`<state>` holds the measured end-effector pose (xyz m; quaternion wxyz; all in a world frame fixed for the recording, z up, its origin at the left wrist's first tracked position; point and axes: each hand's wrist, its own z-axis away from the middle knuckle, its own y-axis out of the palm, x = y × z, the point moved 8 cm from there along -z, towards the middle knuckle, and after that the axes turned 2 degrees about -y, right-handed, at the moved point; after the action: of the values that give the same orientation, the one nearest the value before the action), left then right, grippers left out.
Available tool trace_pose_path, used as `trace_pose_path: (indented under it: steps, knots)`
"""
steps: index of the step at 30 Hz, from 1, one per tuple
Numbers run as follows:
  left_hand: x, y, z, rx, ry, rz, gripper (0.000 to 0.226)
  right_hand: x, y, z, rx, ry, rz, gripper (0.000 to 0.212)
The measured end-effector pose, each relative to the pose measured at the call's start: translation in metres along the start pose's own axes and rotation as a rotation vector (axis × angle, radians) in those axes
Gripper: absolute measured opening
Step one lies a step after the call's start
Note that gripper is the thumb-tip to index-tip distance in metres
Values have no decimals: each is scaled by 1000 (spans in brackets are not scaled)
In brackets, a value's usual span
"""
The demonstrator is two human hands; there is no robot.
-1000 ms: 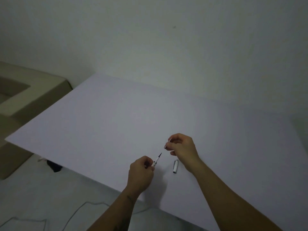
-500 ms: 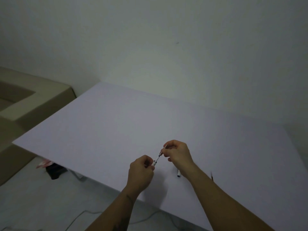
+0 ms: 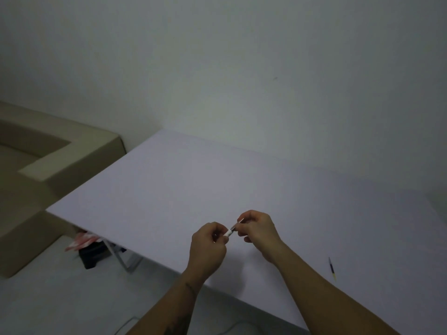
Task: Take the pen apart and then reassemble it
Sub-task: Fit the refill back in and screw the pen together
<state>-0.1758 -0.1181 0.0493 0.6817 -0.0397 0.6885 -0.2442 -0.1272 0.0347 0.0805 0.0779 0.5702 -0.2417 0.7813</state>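
My left hand (image 3: 208,246) is closed around a white pen barrel (image 3: 227,233), of which only the short front end shows past my fingers. My right hand (image 3: 258,228) pinches the pen's dark tip piece (image 3: 235,228) right at that end, so both hands meet over the near part of the white table (image 3: 217,184). A thin ink refill (image 3: 331,265) with a yellowish end lies on the table to the right of my right forearm. The pen cap is hidden from view.
A beige sofa (image 3: 48,170) stands to the left of the table. Under the table's left corner sit a dark object (image 3: 93,255) and a reddish bag (image 3: 81,241), beside a metal table leg (image 3: 121,258). A cable (image 3: 125,327) lies on the floor.
My right hand has moved in from apart to meet my left hand at the pen's tip. The camera has tilted, so the refill now shows on the right and the cap is hidden.
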Motion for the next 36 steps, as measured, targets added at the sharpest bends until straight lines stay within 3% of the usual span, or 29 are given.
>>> trace_pose_path:
  steps: [5,11,17,20,24,28,33,36]
  knots:
    - [11,-25,2,-33,33,-43,23,11,24,2,25,-84,214,7]
    - [18,-44,-4,-41,71,-122,22,18,46,-1,137,-69,434,35]
    - [23,-50,-14,-60,58,-168,20,26,45,-8,187,-137,400,10]
    - [23,-46,-14,-42,74,-192,19,25,46,-13,147,-190,506,11]
    - [25,-46,-15,-32,89,-229,22,17,51,-18,205,-161,612,35]
    - [22,-45,-20,-23,89,-261,23,24,50,-22,246,-213,600,9]
    - [16,-41,-22,0,125,-317,22,22,53,-28,273,-209,712,26]
    - [14,-44,-24,-13,127,-332,18,24,56,-28,318,-212,674,16]
